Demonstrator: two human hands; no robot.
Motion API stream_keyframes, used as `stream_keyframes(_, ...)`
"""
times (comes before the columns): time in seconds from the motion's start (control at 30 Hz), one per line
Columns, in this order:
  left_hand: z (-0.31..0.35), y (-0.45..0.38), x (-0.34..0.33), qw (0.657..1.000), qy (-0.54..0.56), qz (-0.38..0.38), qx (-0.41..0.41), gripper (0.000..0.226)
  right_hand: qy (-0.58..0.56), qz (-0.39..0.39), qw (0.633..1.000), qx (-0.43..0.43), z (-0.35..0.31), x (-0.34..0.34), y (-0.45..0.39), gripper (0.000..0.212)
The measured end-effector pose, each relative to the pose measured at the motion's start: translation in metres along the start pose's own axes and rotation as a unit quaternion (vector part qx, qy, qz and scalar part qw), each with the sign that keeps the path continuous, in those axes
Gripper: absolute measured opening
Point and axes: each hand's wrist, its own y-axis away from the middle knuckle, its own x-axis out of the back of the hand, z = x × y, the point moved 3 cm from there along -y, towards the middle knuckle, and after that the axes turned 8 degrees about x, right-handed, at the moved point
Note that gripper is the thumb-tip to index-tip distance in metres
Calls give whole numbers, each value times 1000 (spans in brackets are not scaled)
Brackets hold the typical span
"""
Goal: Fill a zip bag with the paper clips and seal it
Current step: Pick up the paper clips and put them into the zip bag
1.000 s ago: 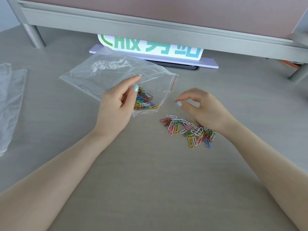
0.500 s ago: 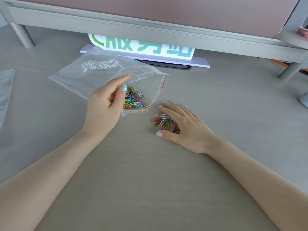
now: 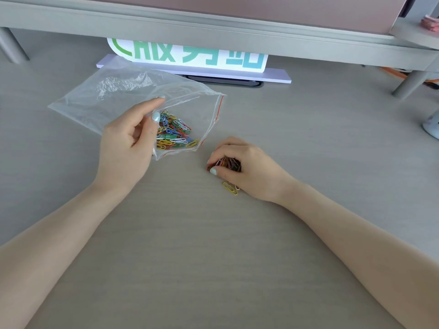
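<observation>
A clear zip bag point(image 3: 114, 96) with a red-lined mouth lies on the table, its opening facing right. Several coloured paper clips point(image 3: 174, 131) sit inside near the mouth. My left hand point(image 3: 128, 143) pinches the bag's near edge at the mouth and holds it up. To the right of the bag, my right hand point(image 3: 247, 167) is curled round a bunch of loose paper clips point(image 3: 229, 163) on the table. A yellow clip point(image 3: 230, 188) and a white one lie just beside that hand.
A white sign with green and blue characters point(image 3: 187, 58) stands on a pale base at the back, under a grey shelf point(image 3: 213, 27) on legs. A white object point(image 3: 431, 127) sits at the right edge.
My right hand came down flat on the spread-out clips, then curled and gathered them into a bunch. My left hand kept hold of the bag.
</observation>
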Motion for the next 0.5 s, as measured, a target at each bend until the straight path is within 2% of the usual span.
stream_keyframes(0.07,0,0,0,1000,4,-3,1,31,-1,-5,1000,-12,0,10,1,16)
stream_keyframes(0.13,0,0,-1,1000,7,-3,2,30,15,-20,999,-36,1,26,3,31)
stream_keyframes(0.3,1,0,-1,1000,15,-3,3,30,93,-140,978,-124,9,48,15,68)
stream_keyframes(0.4,0,0,-1,1000,8,-5,3,31,115,-151,974,-120,10,42,17,69)
stream_keyframes(0.5,0,1,-1,1000,0,-5,-5,32,89,-130,981,-110,9,38,14,54)
